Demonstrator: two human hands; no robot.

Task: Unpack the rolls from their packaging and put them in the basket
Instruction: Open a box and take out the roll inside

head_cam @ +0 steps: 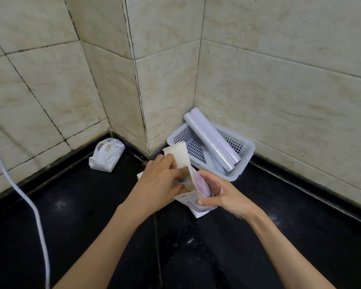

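A pale perforated plastic basket (245,152) stands on the black counter in the tiled corner. Two long lilac rolls (212,140) lean in it, their far ends sticking out over the rim; another roll lies lower inside. In front of the basket I hold an opened cardboard box (180,155), its flap raised. My left hand (156,184) reaches into the box's open end with fingers closed on something inside that I cannot make out. My right hand (221,195) grips the box's lower end, which has purple print.
A white plastic packet (106,156) lies on the black counter (92,215) by the left wall. A white cable (32,207) hangs across the left side. Tiled walls close in behind and to the right of the basket.
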